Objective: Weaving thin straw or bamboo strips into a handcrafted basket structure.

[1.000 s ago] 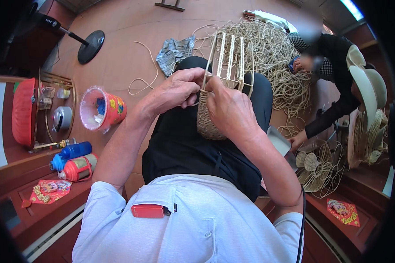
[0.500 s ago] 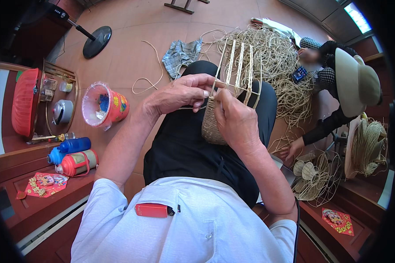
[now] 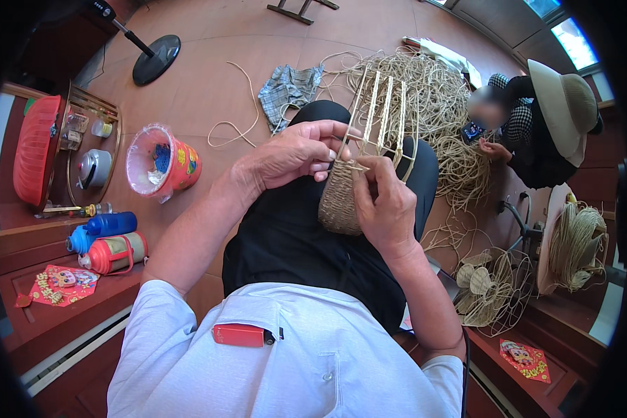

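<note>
One half-woven basket [image 3: 341,198] rests on your lap, four bare stakes [image 3: 383,115] rising. Your left hand [image 3: 292,153] grips its rim; your right hand [image 3: 383,205] pinches a strand [image 3: 359,166].

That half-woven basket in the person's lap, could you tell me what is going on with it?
The person is weaving a straw basket held over their lap. The left hand grips its upper edge, and the right hand pinches a strand at the rim, below the bare upright ribs. The lower body is woven; the ribs above are not. A heap of loose straw lies on the floor beyond, near another seated person.
</note>
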`<state>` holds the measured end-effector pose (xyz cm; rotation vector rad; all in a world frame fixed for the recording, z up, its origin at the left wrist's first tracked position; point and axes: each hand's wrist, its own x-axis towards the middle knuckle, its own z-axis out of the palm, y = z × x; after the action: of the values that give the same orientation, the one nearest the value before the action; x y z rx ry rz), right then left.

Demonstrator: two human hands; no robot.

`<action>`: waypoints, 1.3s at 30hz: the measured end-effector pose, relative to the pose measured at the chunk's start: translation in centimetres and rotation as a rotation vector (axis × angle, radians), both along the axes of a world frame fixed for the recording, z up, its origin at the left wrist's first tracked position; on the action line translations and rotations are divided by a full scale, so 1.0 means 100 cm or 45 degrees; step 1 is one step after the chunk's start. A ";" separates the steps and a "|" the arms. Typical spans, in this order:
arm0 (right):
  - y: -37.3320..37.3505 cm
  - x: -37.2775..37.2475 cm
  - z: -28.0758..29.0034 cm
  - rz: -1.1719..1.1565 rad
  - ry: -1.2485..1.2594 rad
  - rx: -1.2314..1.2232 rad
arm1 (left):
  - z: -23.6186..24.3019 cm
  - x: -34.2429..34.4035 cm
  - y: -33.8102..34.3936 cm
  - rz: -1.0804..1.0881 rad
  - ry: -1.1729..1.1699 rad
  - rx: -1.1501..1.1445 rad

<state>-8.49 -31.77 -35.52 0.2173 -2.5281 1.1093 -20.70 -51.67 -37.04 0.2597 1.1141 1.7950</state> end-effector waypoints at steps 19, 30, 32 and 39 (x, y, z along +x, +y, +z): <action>-0.002 -0.002 0.007 0.027 -0.065 0.133 | 0.008 0.004 -0.001 -0.045 0.124 -0.144; -0.002 -0.006 0.003 0.084 -0.067 0.186 | 0.009 0.006 0.003 0.103 0.128 -0.064; -0.005 -0.005 0.007 0.033 -0.160 0.009 | 0.008 0.007 0.002 0.105 0.221 -0.097; -0.002 -0.017 0.011 0.007 -0.110 0.099 | 0.013 0.008 0.007 0.103 0.315 -0.187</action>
<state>-10.21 -31.98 -34.39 0.2014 -2.6512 1.0442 -19.86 -50.96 -35.70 0.3607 1.4423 1.7749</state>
